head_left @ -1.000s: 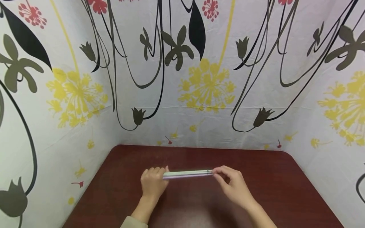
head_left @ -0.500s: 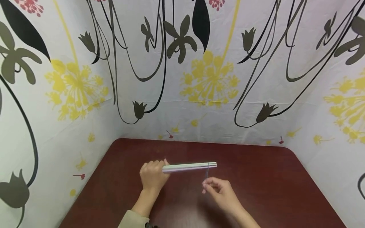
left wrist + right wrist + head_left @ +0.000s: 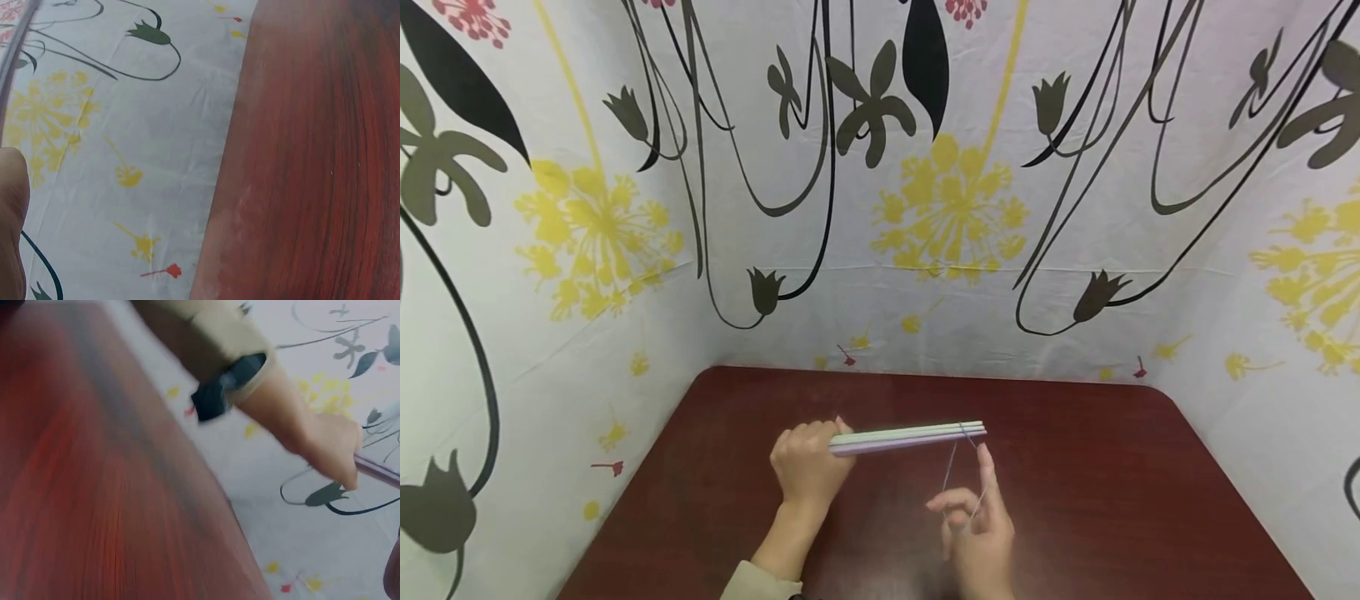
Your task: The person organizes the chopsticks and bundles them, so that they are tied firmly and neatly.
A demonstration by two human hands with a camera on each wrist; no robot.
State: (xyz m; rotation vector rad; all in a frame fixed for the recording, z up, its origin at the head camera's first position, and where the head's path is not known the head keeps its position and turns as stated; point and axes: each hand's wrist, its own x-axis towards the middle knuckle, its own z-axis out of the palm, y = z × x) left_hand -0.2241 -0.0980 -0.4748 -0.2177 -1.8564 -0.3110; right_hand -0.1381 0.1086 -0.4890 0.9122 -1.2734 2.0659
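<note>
From the head, the left hand [image 3: 811, 465] is closed round the left end of a bundle of slim pale sticks [image 3: 902, 436], greenish above and lilac below, held up over the middle of the table [image 3: 1112, 467], nearer its far edge than the bottom of the view. The free end points toward the table's right edge and tips slightly upward. Gripping only one end probably keeps the sticks flush together and leaves the other end bare for the thin cord [image 3: 950, 468] looped about it. The right hand [image 3: 988, 533] is below that end, index finger raised and the other fingers bent, with the cord drawn down to it in two strands; how it runs among the fingers is too fine to follow. The spread between index and the rest seems meant to hold the loop apart and taut. Beyond the table's far edge stands a patterned cloth [image 3: 880, 350].

From the left wrist, only a sliver of hand and a dim length of stick show at the left, the table's edge running between cloth and bare wood; the grip itself cannot be told here.

From the right wrist, the left hand appears with the bundle jutting from its fist, below a beige sleeve [image 3: 219, 331] and a dark strap [image 3: 215, 397]. Of the right hand just a blurred bit shows, so its hold cannot be judged from this side
</note>
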